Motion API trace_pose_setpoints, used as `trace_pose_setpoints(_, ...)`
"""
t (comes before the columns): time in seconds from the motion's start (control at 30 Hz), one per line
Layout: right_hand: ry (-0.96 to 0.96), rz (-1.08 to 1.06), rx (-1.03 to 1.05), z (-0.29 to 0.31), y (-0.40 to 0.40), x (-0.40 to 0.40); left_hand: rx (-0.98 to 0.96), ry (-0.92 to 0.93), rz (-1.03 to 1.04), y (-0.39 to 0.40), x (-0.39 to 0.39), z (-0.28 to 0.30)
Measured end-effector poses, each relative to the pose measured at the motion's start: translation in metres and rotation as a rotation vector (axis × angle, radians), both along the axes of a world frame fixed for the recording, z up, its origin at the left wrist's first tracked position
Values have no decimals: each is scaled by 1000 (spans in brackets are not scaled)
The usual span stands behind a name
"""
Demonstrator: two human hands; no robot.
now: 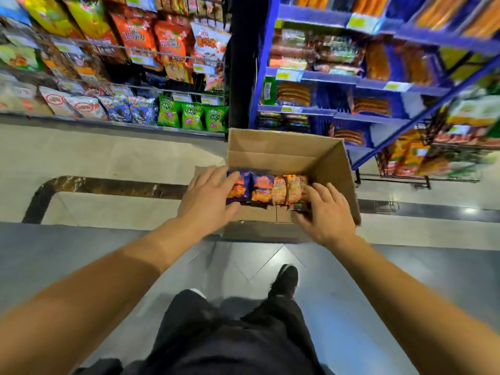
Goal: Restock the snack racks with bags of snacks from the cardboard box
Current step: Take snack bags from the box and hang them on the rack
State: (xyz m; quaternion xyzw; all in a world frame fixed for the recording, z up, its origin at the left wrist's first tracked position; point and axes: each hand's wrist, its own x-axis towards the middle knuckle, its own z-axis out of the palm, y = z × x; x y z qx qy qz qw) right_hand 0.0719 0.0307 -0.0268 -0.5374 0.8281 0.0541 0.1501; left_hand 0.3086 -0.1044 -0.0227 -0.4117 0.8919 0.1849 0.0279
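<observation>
An open brown cardboard box [286,158] stands on the shop floor directly in front of the person, at twelve o'clock from their feet, its flaps raised. Inside it, against the near wall, a row of small snack bags stands side by side: two purple bags [250,188] on the left half of the row and two orange-red bags [290,189] on the right half, all touching one another. The left hand [207,197] lies at the nine o'clock end of the row, fingers straight and spread, its fingertips pressing against the outer purple bag. The right hand [326,215] sits at the three o'clock end, fingers loosely bent against the outer orange-red bag; whether they truly clasp it cannot be told. Between them the two hands bracket the row. At ten o'clock beyond the box, a wire snack rack [113,85] carries hanging bags, green onion-ring bags [193,115] on its lowest tier nearest the box. At two o'clock stands a blue metal shelving unit [324,77] holding packaged sausages, blurred. A black shoe [285,278] rests on the grey tiled floor [81,247] below the box.
</observation>
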Motion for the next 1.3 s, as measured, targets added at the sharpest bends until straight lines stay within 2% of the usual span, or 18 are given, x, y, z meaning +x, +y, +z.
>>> trace_pose_setpoints(0.13,-10,-86,22,-5,30,-71,27,-38,-2,14,-75,-9)
trace_pose_setpoints(0.37,-56,-43,60,-20,34,-185,19,-137,9,29,-187,-16)
trace_pose_setpoints(0.5,-90,-14,101,-35,14,-218,8,-106,27,19,-217,-30)
trace_pose_setpoints(0.67,-142,-10,152,-66,-17,-237,87,-142,69,-17,-249,-59)
trace_pose_setpoints(0.73,-153,-28,180,-82,-31,-243,115,-96,83,-34,-259,-76)
trace_pose_setpoints(0.87,-203,-105,224,-127,-56,-253,106,-3,23,-66,-273,-131)
trace_pose_setpoints(1.03,-271,-184,299,-199,-84,-263,126,-105,-50,-95,-297,-207)
trace_pose_setpoints(1.3,-380,-227,344,-367,-127,-267,143,-132,-25,-99,-321,-381)
